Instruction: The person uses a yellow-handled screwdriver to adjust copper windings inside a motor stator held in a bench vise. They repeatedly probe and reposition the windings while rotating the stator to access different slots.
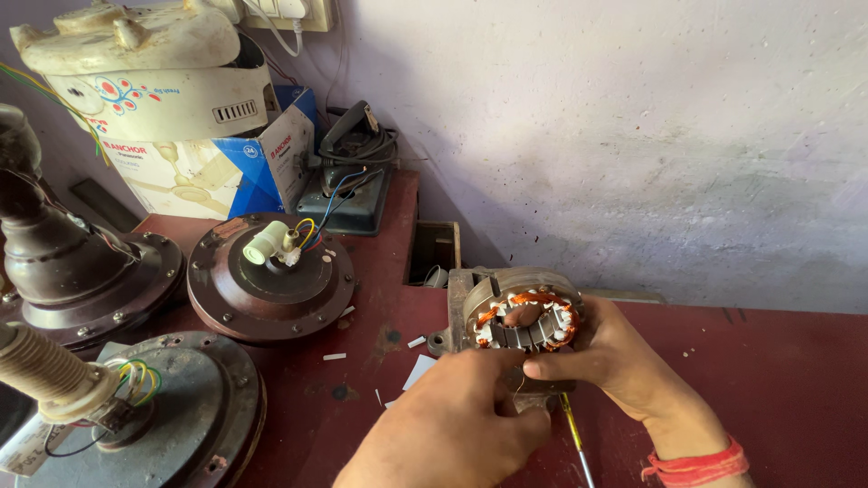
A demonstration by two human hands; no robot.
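The surface (778, 361) is dark red and a bit scratched, with small white scraps (418, 370) lying on it. Behind it stands a pale grey wall (633, 117) with stains. A square hole (434, 251) is cut into the surface near the wall.

On the far left sit 3 round fan motors. One brown fan motor (271, 278) has a white tube and coloured wires on top. A second brown fan motor (81, 271) sits just beside it at the left edge. A grey fan motor (185, 411) is nearest the camera, with yellow and green wires. Behind them is a blue and white cardboard box (226, 167) with a cream fan part (136, 63) on top. Next to the box is a dark tool with cables (354, 172).

The motor stator (523, 318) sits on the surface near the middle, just past the hole. It is a grey metal piece with orange wire wound in a ring.

The right hand (615, 357) has a closed grip on the stator's right side, with the fingers curled around its edge. A red band (696, 468) is on that wrist. The left hand (452, 425) is at the stator's near edge with its fingers bent in close. Its grip is hidden from here, so I cannot tell if it holds anything. A thin yellow screwdriver (573, 438) lies between the 2 hands, just below the stator.
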